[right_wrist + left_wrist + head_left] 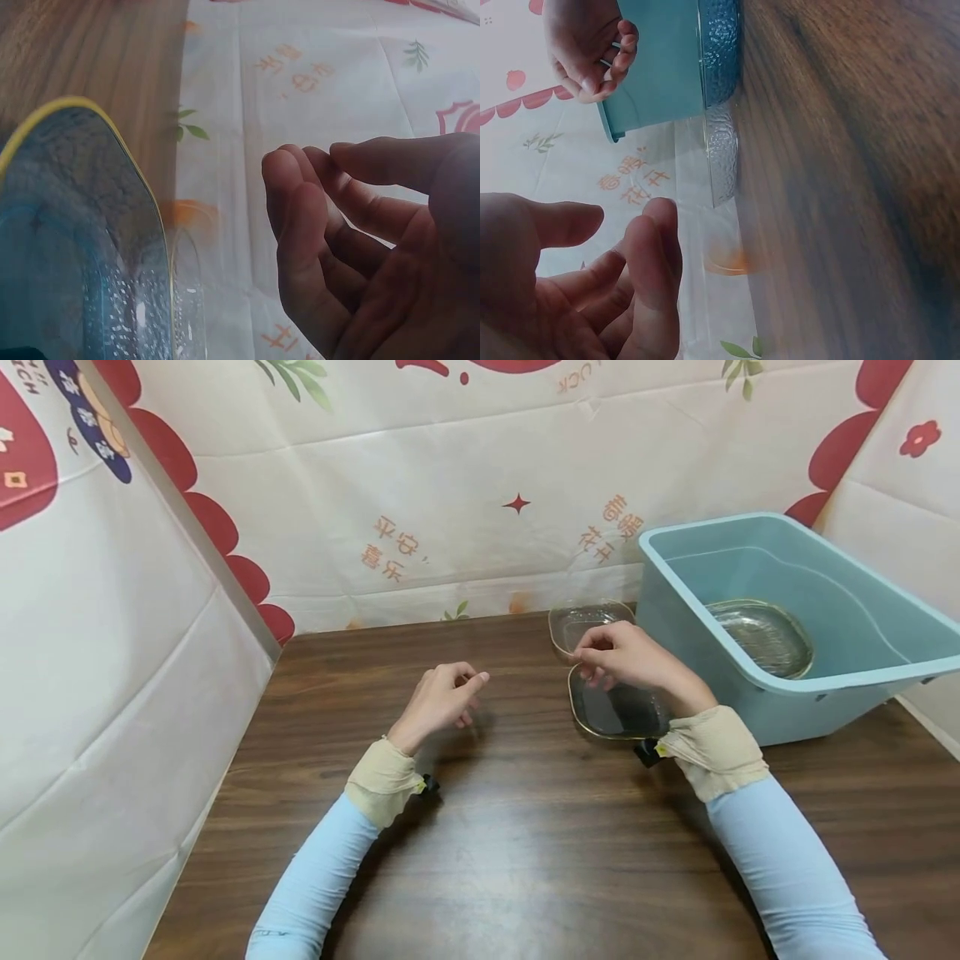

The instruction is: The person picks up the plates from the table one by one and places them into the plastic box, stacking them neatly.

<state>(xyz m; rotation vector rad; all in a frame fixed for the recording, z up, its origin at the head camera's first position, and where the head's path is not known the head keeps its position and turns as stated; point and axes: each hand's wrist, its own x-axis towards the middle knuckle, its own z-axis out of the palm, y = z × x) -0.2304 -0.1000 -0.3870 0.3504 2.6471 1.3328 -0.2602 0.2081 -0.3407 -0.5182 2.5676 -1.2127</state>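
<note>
My left hand (pixel 442 697) hovers over the table's middle, fingers loosely bent and holding nothing. In the left wrist view, a gap shows between its thumb and fingertips. My right hand (pixel 626 656) is held above two gold-rimmed glass dishes, its fingers bent with nothing between them. Below it lies a dark-tinted glass dish (pixel 615 714), partly covered by the hand and wrist in the head view. Just behind, near the wall, a clear glass dish (pixel 588 617) sits on the table. The right wrist view shows the tinted dish's textured side (pixel 127 292) close up.
A light blue plastic bin (pixel 678 610) stands at the back right, right beside the dishes. Inside it is another gold-rimmed glass dish (pixel 765 639). Printed cloth (pixel 465 485) hangs behind and at both sides of the brown wooden table (pixel 480 852).
</note>
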